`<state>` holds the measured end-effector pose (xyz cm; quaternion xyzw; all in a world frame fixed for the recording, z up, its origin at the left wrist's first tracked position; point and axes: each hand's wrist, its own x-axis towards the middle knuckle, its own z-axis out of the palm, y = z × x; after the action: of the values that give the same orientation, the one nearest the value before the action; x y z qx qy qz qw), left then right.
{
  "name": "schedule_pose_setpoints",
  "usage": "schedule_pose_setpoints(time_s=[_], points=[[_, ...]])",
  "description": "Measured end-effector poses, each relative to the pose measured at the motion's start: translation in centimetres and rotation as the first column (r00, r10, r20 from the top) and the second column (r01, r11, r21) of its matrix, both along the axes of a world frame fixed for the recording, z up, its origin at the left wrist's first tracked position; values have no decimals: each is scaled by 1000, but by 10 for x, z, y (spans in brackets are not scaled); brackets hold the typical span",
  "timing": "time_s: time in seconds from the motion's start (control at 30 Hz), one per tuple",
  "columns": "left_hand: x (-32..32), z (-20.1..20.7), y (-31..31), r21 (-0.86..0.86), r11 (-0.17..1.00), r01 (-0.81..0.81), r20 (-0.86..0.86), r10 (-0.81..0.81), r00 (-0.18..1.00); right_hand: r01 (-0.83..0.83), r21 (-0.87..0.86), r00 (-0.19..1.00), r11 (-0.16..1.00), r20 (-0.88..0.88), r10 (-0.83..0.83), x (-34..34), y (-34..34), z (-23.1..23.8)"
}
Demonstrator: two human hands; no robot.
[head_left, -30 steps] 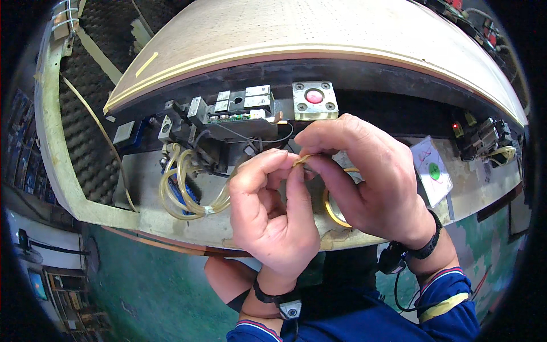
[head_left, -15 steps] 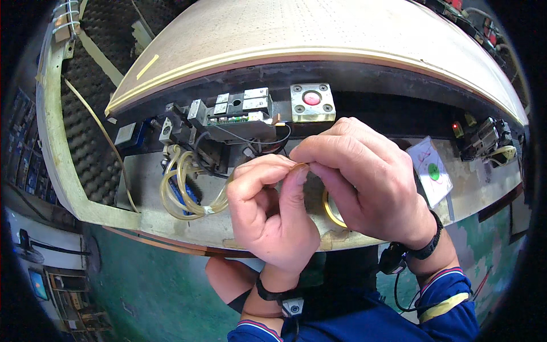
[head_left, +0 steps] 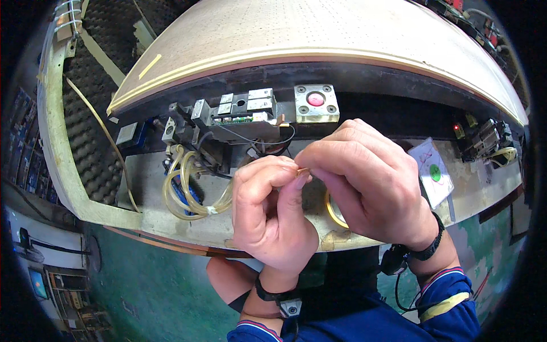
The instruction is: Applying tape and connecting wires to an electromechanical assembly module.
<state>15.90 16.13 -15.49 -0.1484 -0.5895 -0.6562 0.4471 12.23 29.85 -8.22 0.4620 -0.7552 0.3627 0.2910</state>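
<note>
My left hand point(head_left: 273, 214) and my right hand point(head_left: 367, 179) meet fingertip to fingertip above the front ledge of the machine. Between their pinched thumbs and index fingers is a small, thin tan piece point(head_left: 302, 171); the fingers cover most of it, so its kind does not show. Behind the hands stand a metal block with a round red button point(head_left: 315, 99) and a metal fixture point(head_left: 246, 105) with silver plates and wires. A yellow ring, perhaps a tape roll point(head_left: 330, 211), lies partly hidden under my right hand.
Coiled clear yellowish tubing point(head_left: 185, 194) lies left of my hands. On the right are a white card with a green dot point(head_left: 436, 172) and another small metal device point(head_left: 487, 139). A large perforated board point(head_left: 319, 28) rises behind, and dark ridged foam point(head_left: 94, 151) lines the left.
Both hands stay pinched together, with only a slight shift of the fingertips and the tan piece. The whole scene has shifted a little in the picture.
</note>
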Motion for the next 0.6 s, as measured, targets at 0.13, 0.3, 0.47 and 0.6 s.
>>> schedule_pose_setpoints(time_s=[0.13,0.3,0.47,0.6], points=[[4,3,-2,-41,999,-36,39,38,999,-3,-5,1000,1000,-23,3,0,-1,-1],[4,3,-2,-89,994,-58,52,63,997,4,-6,1000,1000,-29,-4,0,0,-2],[0,1,-2,-157,973,-172,48,181,982,10,-7,999,1000,-34,-10,0,0,0],[0,5,2,-200,948,-248,46,262,964,38,1,999,999,-20,-38,1,3,1]])
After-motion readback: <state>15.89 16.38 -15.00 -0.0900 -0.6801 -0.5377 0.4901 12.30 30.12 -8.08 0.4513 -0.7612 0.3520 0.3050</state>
